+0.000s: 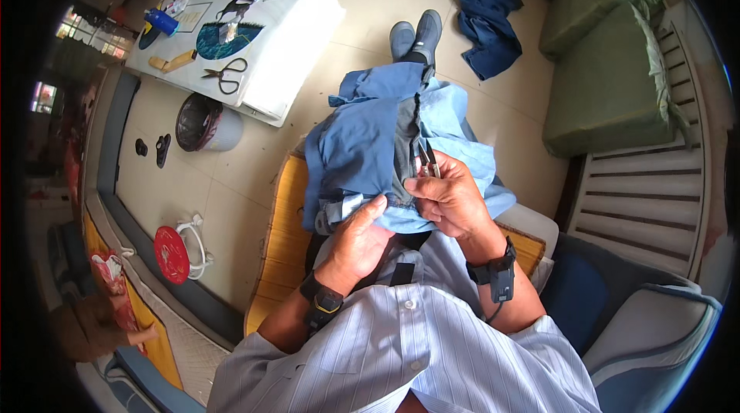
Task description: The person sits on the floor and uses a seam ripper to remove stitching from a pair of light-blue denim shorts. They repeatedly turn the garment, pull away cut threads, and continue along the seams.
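Observation:
A blue denim garment (354,143) is spread across my lap, its dark grey inner strip (405,143) and paler blue side (447,116) turned up. My left hand (361,245) grips its near edge, thumb on top and fingers beneath the cloth. A small pair of thread snips (428,162) sits in my right hand (455,199), blades pointing away from me. The right thumb and forefinger also pinch the cloth close to the dark seam. Folds hide part of the fingers of both hands.
At the far left a covered table (301,35) bears large scissors (225,74) and a blue bottle (161,21). A waste bin (223,128) stands below it. Another blue garment (489,24) lies on the floor. Green bundles (609,82) rest on a slatted bench (644,197) at the right.

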Tool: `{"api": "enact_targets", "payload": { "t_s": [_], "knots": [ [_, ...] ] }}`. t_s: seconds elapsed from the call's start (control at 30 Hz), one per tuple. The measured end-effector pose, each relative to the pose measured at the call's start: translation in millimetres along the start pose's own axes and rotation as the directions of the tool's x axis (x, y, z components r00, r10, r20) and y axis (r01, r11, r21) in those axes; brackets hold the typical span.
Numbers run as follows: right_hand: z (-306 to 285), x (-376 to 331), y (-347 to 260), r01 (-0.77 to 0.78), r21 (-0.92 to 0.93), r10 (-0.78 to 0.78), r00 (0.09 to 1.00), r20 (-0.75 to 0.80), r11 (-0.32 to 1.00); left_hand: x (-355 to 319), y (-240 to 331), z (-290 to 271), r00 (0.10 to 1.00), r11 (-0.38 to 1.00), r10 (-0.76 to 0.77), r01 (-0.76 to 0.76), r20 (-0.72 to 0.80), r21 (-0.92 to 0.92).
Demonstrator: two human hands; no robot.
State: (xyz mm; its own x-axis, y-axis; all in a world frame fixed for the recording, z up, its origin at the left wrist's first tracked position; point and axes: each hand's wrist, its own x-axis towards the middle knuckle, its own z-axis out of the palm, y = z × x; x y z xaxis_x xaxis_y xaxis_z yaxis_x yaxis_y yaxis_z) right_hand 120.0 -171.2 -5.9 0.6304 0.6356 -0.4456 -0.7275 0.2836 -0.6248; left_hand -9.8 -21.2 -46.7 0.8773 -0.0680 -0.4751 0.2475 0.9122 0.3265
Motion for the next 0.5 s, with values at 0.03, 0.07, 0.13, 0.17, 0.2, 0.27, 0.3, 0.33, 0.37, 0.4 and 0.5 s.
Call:
{"api": "enact_targets", "payload": {
  "t_s": [0.03, 0.07, 0.13, 0.17, 0.2, 0.27, 0.3, 0.33, 0.37, 0.4, 0.5],
  "knots": [
    [-3.4, 0.9, 2.1, 0.010, -0.007, -0.010, 1.000, 0.004, 1.000, -1.9, -0.8, -3.6, 1.000, 0.998, 0.027, -0.028, 0.006, 0.056],
    [-6.0, 1.4, 3.7, 0.021, -0.015, -0.020, 1.000, 0.008, 1.000, -5.2, -1.8, -10.6, 0.998, 0.992, 0.054, -0.055, 0.014, 0.112],
    [-7.7, 2.6, 6.3, 0.052, -0.071, -0.055, 0.998, -0.031, 0.996, -7.6, -2.4, -8.6, 0.996, 0.986, 0.085, -0.084, 0.002, 0.141],
    [-8.0, 3.0, 7.3, 0.067, -0.100, -0.073, 0.996, -0.050, 0.993, -9.0, -3.8, -5.3, 0.996, 0.990, 0.087, -0.084, -0.019, 0.117],
    [-7.8, 3.1, 7.8, 0.073, -0.121, -0.081, 0.995, -0.054, 0.990, -10.0, -3.1, 0.2, 0.995, 0.992, 0.089, -0.085, -0.040, 0.096],
    [-7.3, 2.4, 8.0, 0.086, -0.164, -0.097, 0.993, -0.062, 0.983, -10.0, -1.2, 5.8, 0.994, 0.992, 0.106, -0.103, -0.034, 0.074],
    [-6.1, 1.7, 7.2, 0.096, -0.199, -0.117, 0.988, -0.098, 0.975, -10.3, -0.5, 6.7, 0.993, 0.992, 0.115, -0.113, -0.032, 0.062],
    [-4.2, 0.4, 5.5, 0.105, -0.234, -0.139, 0.981, -0.133, 0.967, -10.0, -0.4, 4.3, 0.994, 0.993, 0.109, -0.108, -0.017, 0.051],
    [-2.4, -0.8, 3.9, 0.112, -0.268, -0.161, 0.973, -0.166, 0.957, -9.3, -0.3, -0.2, 0.995, 0.994, 0.104, -0.104, -0.003, 0.039],
    [-2.2, -2.5, 2.6, 0.150, -0.281, -0.202, 0.965, -0.165, 0.948, -8.9, 0.4, -2.1, 0.995, 0.994, 0.102, -0.102, 0.011, 0.027],
    [-3.7, -17.8, -0.9, 0.225, -0.360, -0.307, 0.933, -0.189, 0.905, -8.9, 2.8, 2.4, 0.995, 0.995, 0.094, -0.094, 0.014, 0.011]
  ]
}}
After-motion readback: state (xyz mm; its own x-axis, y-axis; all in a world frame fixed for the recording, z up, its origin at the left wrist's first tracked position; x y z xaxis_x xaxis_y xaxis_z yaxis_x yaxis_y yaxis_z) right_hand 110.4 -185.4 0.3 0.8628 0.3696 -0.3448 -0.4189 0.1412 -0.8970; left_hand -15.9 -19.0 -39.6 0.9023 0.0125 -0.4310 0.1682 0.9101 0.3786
